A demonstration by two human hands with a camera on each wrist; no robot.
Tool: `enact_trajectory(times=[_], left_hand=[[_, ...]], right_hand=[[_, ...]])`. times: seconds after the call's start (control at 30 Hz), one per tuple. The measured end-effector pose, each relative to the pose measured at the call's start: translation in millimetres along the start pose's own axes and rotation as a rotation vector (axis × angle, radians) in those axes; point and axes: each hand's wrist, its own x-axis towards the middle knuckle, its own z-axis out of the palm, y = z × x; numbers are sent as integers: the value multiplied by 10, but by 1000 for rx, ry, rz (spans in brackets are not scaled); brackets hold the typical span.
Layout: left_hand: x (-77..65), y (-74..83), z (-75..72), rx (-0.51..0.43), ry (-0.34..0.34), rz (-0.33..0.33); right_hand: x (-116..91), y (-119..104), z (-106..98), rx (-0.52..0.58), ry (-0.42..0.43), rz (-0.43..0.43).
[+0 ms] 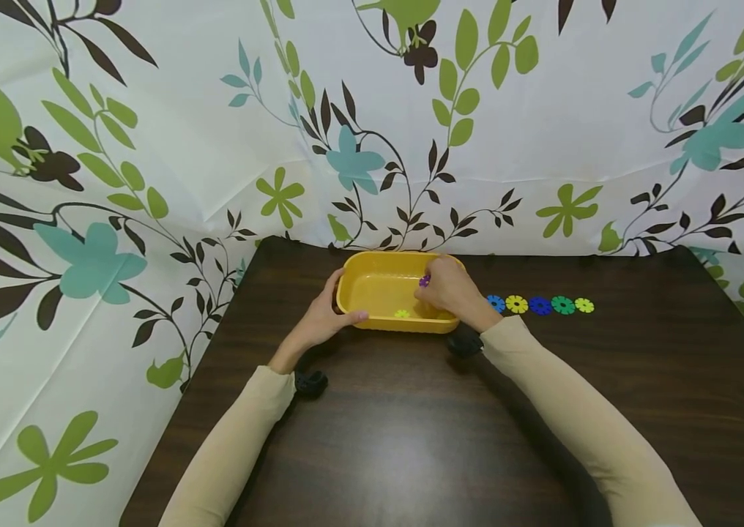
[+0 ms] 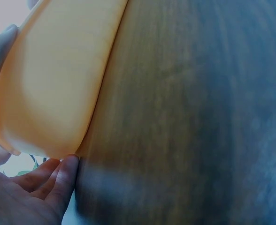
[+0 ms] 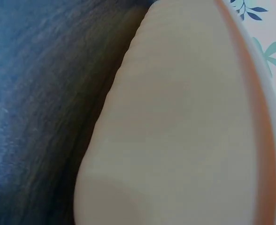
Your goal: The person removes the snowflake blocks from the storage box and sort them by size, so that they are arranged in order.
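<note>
1. The right hand [image 1: 449, 291], near the middle of the head view, is curled over the right end of a yellow bin [image 1: 365, 289], pinching a purple disc [image 1: 425, 280] at its fingertips.
2. In the same view the left hand [image 1: 329, 318] grips the bin's left end, thumb along the near side.
3. A small yellow-green disc [image 1: 401, 313] lies inside, by the near wall, toward the bottom of the bin.
4. Right of centre, a row of notched discs lies on the dark counter [image 1: 378, 439]: light blue [image 1: 496, 303], yellow [image 1: 516, 304], dark blue [image 1: 540, 305], green [image 1: 562, 304] and a smaller lime one [image 1: 584, 305].
5. Leaf-patterned cloth [image 1: 181, 132] fills the frame's top and left.
6. In the left wrist view, the bin stands at upper left; fingertips at lower left touch its end, and the counter fills the right.
7. In the right wrist view, the bin's outer wall spans centre and right, counter at left, cloth at upper right.
</note>
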Motion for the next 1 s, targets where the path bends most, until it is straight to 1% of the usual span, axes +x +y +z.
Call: enact_trajectory(times=[0.07, 0.2, 0.3, 0.37, 0.4, 0.47, 0.57, 0.6, 0.63, 0.7, 0.8, 0.83, 0.93, 0.97, 1.0], left_hand=[[14, -29, 4, -9, 1, 10], [107, -213, 19, -11, 6, 15], [148, -290, 23, 1, 11, 21], [130, -260, 20, -1, 8, 27], [135, -274, 21, 0, 6, 44], [108, -227, 13, -7, 1, 47], [110, -229, 21, -15, 2, 40], [126, -264, 26, -18, 5, 36], [128, -263, 28, -20, 8, 19], [170, -339, 36, -16, 12, 14], [203, -404, 47, -14, 16, -3], [200, -397, 46, -13, 15, -7], [139, -294, 38, -7, 15, -8], [106, -235, 31, -11, 10, -4], [108, -229, 28, 0, 6, 6]], right_hand=[[-44, 12, -14, 6, 42, -22], [-126, 42, -45, 31, 108, -47], [-181, 75, -68, 41, 144, -64], [-226, 97, -86, 56, 162, -66], [-248, 111, -94, 60, 172, -66], [-296, 145, -110, 74, 193, -67], [-382, 196, -147, 96, 223, -57], [-410, 214, -161, 102, 234, -56], [-439, 233, -175, 107, 245, -52], [-493, 281, -202, 116, 266, -45], [-571, 377, -235, 128, 298, -33], [-598, 414, -244, 129, 307, -27], [-686, 521, -278, 129, 331, -14], [-716, 558, -290, 125, 339, -11], [-747, 590, -305, 123, 348, -7]])
